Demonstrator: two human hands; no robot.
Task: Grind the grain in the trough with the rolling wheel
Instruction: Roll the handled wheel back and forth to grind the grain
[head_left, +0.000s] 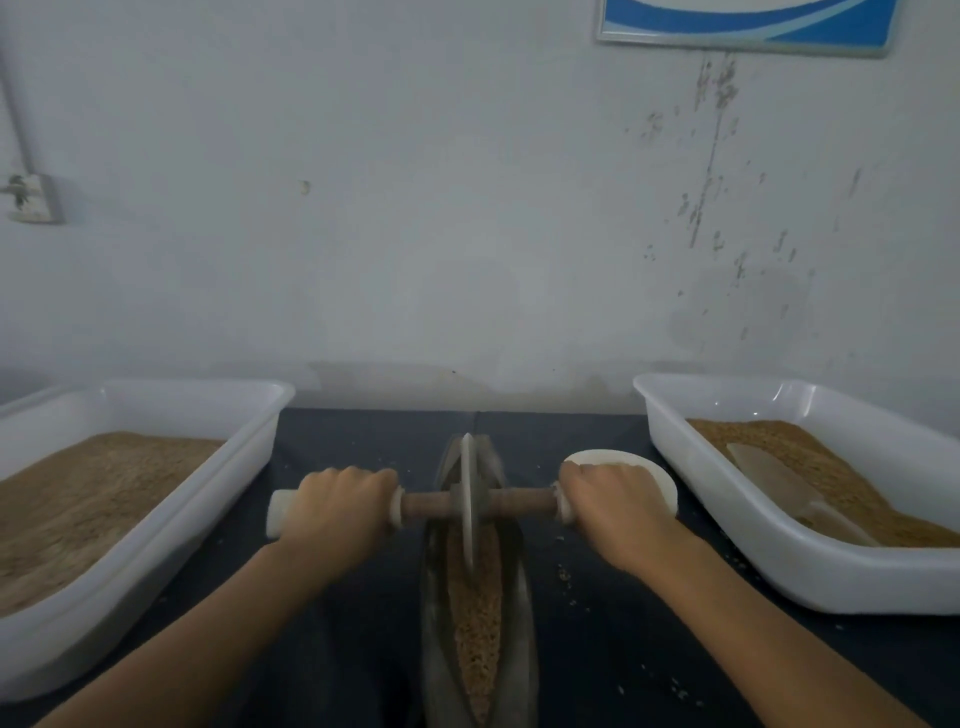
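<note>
A long dark boat-shaped trough (522, 597) runs away from me down the middle of the table, with brown grain (478, 634) along its groove. The thin grey rolling wheel (468, 499) stands upright in the groove near the far half, on a wooden axle (426, 505) with white end grips. My left hand (337, 506) grips the left handle, fingers curled over it. My right hand (608, 501) grips the right handle the same way. Both forearms reach in from the bottom corners.
A white tray (249, 441) of brown grain sits on the left. Another white tray (737, 514) on the right holds grain and a pale scoop (774, 480). A white bowl (660, 478) lies behind my right hand. Loose grains dot the dark table cloth (363, 431). A wall stands close behind.
</note>
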